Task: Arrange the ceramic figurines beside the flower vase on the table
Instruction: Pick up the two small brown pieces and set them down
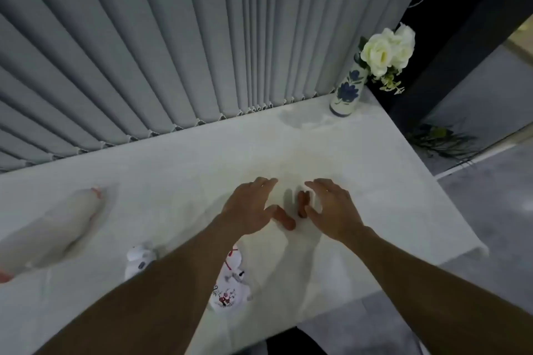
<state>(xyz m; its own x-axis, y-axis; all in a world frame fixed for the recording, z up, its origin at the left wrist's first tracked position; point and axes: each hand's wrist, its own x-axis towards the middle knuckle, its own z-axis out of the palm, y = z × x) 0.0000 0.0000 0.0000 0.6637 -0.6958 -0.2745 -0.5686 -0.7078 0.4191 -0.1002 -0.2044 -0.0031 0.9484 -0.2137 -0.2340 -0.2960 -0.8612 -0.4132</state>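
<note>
A white vase [347, 89] with blue flowers painted on it stands at the table's far right corner and holds white roses [386, 50]. Both my hands hover over the middle of the white table [178, 170], palms down, fingers spread. My left hand [251, 207] and my right hand [331, 207] are a little apart and hold nothing. Near the front edge, partly under my left forearm, stand a small white figurine [140, 262] and a white figurine with red markings [230, 282]. A long pale figurine [57, 228] lies blurred at the left.
Grey vertical blinds [173, 46] hang right behind the table's far edge. The table's right edge drops to a grey floor [490, 225]. A dark plant [441, 138] lies on the floor beyond the right corner.
</note>
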